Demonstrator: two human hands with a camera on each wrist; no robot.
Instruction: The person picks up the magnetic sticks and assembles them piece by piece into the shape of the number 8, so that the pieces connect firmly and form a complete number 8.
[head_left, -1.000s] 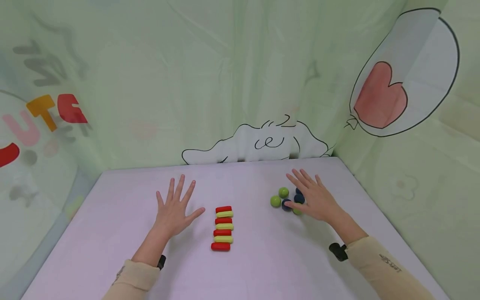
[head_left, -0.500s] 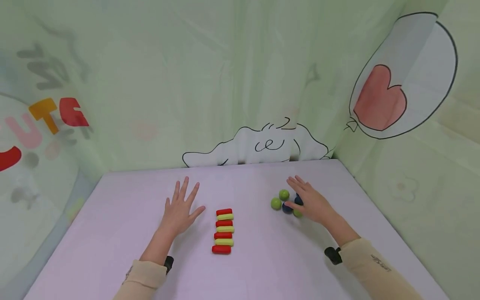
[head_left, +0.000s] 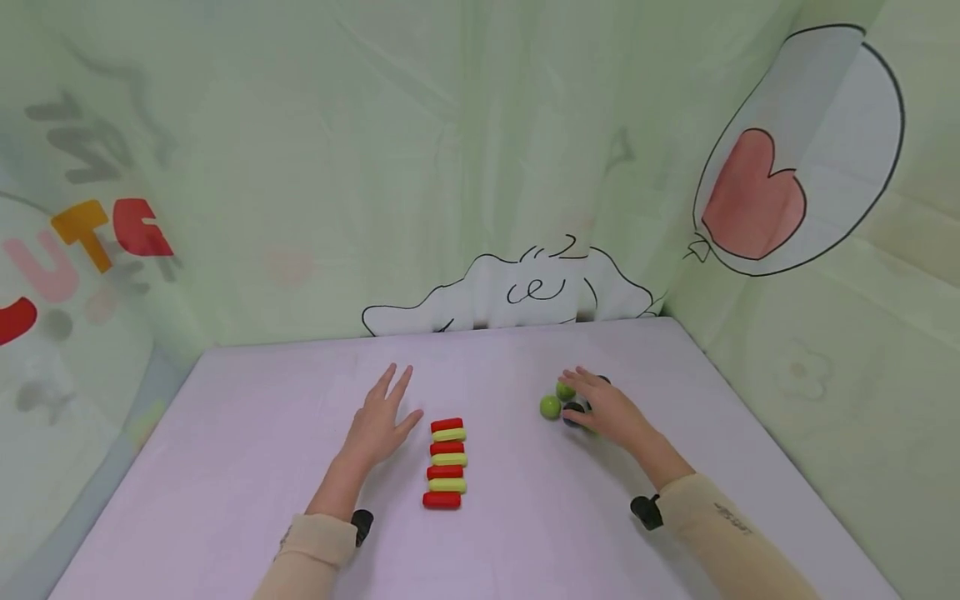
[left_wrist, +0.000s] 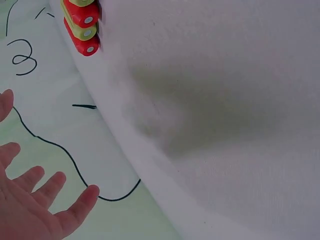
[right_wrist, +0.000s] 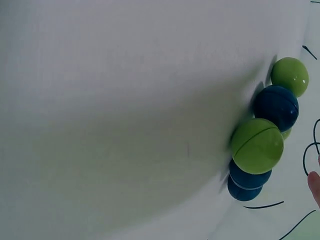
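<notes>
My left hand point(head_left: 378, 427) is held above the table, left of a column of short red sticks point(head_left: 442, 500) and yellow-green sticks point(head_left: 447, 459) lying in alternating colours. Its fingers are spread and touch nothing; the left wrist view also shows the left hand point(left_wrist: 31, 212) apart from the sticks. My right hand point(head_left: 611, 412) hovers over a cluster of green balls point(head_left: 550, 407) and dark blue balls point(head_left: 573, 410), partly covering them. Its fingers look extended, with no ball held. In the right wrist view, a green ball point(right_wrist: 257, 146) and a blue ball point(right_wrist: 276, 108) rest close together.
A pale lilac cloth covers the table point(head_left: 495, 550). Printed green curtains point(head_left: 405, 167) rise behind and on both sides. Dark wrist cameras point(head_left: 647, 512) are strapped at the sleeves.
My left hand has moved right, toward the sticks, and turned so fewer fingers show in the head view. My right hand has shifted slightly left over the balls. Sticks and balls stay put.
</notes>
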